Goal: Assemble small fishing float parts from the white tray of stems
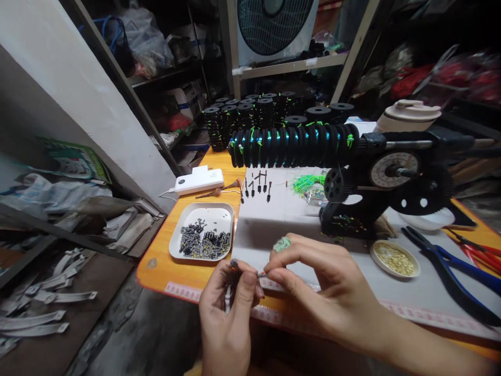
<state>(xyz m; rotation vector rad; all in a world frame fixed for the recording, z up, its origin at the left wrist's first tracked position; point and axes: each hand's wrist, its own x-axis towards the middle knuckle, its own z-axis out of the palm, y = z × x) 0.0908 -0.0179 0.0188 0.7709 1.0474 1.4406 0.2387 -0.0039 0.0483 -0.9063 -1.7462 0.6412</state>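
Note:
My left hand is closed in a pinch around a small dark weight with a thin stem, held at the table's front edge. My right hand is also pinched, thumb and forefinger gripping a fine line or pin that meets the left hand's piece. A green ring sits on one right finger. Just behind the hands lies a white tray of several small dark weights. Several finished small floats stand on the white sheet.
A black winding machine carries a row of black spools with green line. More spool stacks stand behind. A dish of gold beads, blue pliers, red-handled pliers, a white power bank and a fan surround it.

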